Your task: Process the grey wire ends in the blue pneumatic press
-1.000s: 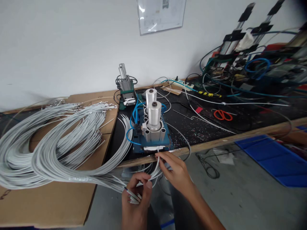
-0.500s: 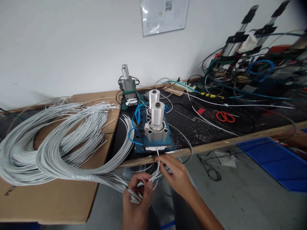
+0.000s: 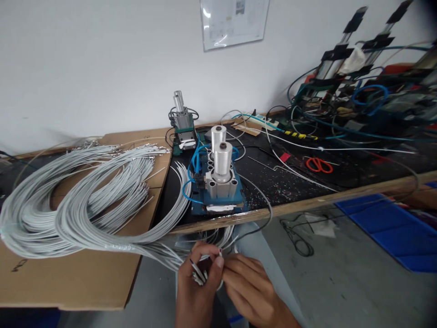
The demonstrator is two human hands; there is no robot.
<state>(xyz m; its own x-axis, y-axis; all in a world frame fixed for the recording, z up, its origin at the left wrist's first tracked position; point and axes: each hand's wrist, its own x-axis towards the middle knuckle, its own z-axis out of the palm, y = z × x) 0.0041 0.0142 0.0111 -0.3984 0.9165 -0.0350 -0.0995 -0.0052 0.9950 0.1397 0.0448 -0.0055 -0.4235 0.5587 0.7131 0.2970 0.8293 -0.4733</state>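
Observation:
Several white cable ends (image 3: 198, 274) lie in the curled fingers of my left hand (image 3: 200, 284). Between its thumb and forefinger the tip of one white cable (image 3: 220, 253) sticks up, with a little red showing at its end. My right hand (image 3: 247, 284) is closed against the left thumb, fingers pressed together around the same cable. A long bundle of white cables (image 3: 129, 243) runs leftward from my hands over the cardboard. Just beyond the hands, at the bench edge, stands a blue-based pneumatic press (image 3: 221, 182) with two silver cylinders and a white strip at its front.
Coiled cable bundles (image 3: 30, 228) cover much of the cardboard (image 3: 85, 291) at left. A second small press (image 3: 183, 123) stands at the back. Orange-handled scissors (image 3: 318, 165), loose wires and a power strip (image 3: 261, 120) lie on the black bench. Dark machines (image 3: 341, 82) crowd the right.
My right hand has drawn back from the front of the press, down to my left hand. The cable that was at the press front is now pinched between both hands.

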